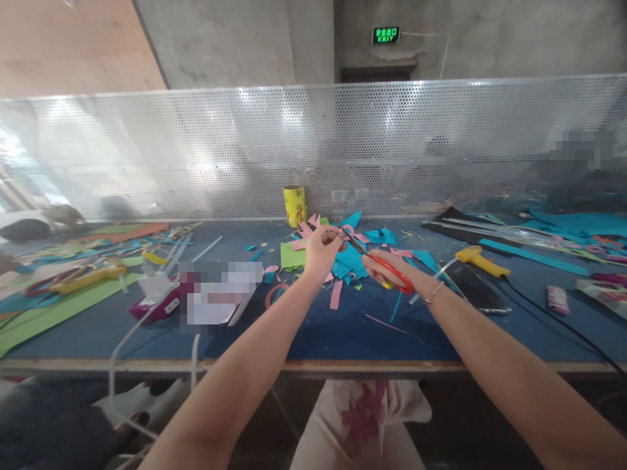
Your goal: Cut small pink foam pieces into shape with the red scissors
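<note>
In the middle of the head view, my right hand (379, 266) grips a pair of scissors (399, 277) with red handles. Their dark blades point up and left, toward the fingertips of my left hand (323, 249). That hand is closed in a pinch; what it holds is too small to make out, though pink paper shows close by. Under and around both hands lies a loose pile of cut paper: blue pieces (349, 262), a green piece (290, 256) and a pink strip (336, 294).
A yellow roll (294, 206) stands by the perforated metal screen (235, 150). To the left are a phone (240, 307), a purple power strip (157, 307) and a yellow glue gun (91, 277). Another yellow glue gun (482, 261) with a black cord lies right, beside a dark phone-like slab (477, 287).
</note>
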Demonstrator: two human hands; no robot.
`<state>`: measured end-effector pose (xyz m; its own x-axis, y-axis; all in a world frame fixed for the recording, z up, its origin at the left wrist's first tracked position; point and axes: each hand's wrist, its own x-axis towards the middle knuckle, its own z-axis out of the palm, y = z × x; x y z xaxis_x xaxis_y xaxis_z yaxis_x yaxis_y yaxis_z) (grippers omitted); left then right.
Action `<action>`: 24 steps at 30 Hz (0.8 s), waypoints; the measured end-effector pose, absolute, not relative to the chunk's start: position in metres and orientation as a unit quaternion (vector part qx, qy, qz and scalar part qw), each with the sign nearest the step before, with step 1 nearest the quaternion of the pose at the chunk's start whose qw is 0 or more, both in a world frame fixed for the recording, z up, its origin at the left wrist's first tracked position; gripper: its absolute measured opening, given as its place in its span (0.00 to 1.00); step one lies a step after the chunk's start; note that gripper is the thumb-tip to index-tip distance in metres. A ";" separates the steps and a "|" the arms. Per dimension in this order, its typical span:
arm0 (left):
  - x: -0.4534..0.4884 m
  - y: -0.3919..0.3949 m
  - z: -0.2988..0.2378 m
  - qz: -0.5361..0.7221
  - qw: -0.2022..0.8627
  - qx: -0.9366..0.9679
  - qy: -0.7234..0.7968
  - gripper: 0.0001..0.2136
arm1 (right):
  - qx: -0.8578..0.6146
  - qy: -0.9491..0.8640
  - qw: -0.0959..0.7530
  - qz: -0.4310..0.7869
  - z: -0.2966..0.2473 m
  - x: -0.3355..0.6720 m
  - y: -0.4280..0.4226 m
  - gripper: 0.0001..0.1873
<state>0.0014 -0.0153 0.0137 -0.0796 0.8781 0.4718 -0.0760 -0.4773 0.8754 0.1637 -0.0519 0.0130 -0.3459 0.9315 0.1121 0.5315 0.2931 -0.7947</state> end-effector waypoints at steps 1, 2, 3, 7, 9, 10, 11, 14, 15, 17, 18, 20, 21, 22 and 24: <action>0.001 -0.016 0.014 0.644 0.369 0.569 0.353 0.05 | -0.486 -0.749 0.297 0.339 0.013 0.164 -0.052 0.21; 0.001 -0.016 0.014 0.644 0.368 0.570 0.353 0.05 | -0.483 -0.752 0.297 0.336 0.013 0.164 -0.052 0.20; 0.001 -0.015 0.015 0.643 0.368 0.571 0.352 0.05 | -0.481 -0.756 0.297 0.331 0.013 0.164 -0.051 0.21; 0.001 -0.015 0.015 0.644 0.367 0.575 0.347 0.03 | -0.483 -0.771 0.292 0.296 0.010 0.166 -0.048 0.21; 0.000 -0.015 0.015 0.645 0.366 0.576 0.345 0.03 | -0.486 -0.777 0.283 0.283 0.009 0.167 -0.046 0.21; 0.000 -0.015 0.015 0.645 0.365 0.576 0.344 0.02 | -0.488 -0.778 0.280 0.278 0.009 0.167 -0.046 0.21; 0.000 -0.016 0.015 0.646 0.363 0.577 0.343 0.02 | -0.491 -0.778 0.278 0.276 0.009 0.167 -0.046 0.22; 0.000 -0.016 0.014 0.648 0.355 0.579 0.343 0.01 | -0.498 -0.773 0.277 0.278 0.010 0.166 -0.048 0.22; 0.000 -0.016 0.014 0.648 0.352 0.581 0.345 0.01 | -0.500 -0.772 0.277 0.280 0.011 0.166 -0.048 0.22; 0.000 -0.015 0.014 0.644 0.345 0.586 0.350 0.01 | -0.506 -0.766 0.275 0.287 0.013 0.165 -0.050 0.22; 0.000 -0.015 0.015 0.643 0.341 0.589 0.352 0.02 | -0.509 -0.761 0.277 0.292 0.014 0.164 -0.051 0.21; 0.000 -0.015 0.015 0.642 0.333 0.593 0.353 0.02 | -0.512 -0.750 0.284 0.306 0.016 0.163 -0.053 0.21; 0.001 -0.015 0.015 0.641 0.330 0.595 0.353 0.03 | -0.513 -0.744 0.290 0.314 0.017 0.163 -0.054 0.21; 0.001 -0.015 0.016 0.641 0.329 0.597 0.353 0.03 | -0.514 -0.739 0.295 0.321 0.018 0.163 -0.055 0.21; 0.001 -0.015 0.016 0.640 0.328 0.599 0.351 0.04 | -0.512 -0.733 0.306 0.327 0.019 0.163 -0.056 0.21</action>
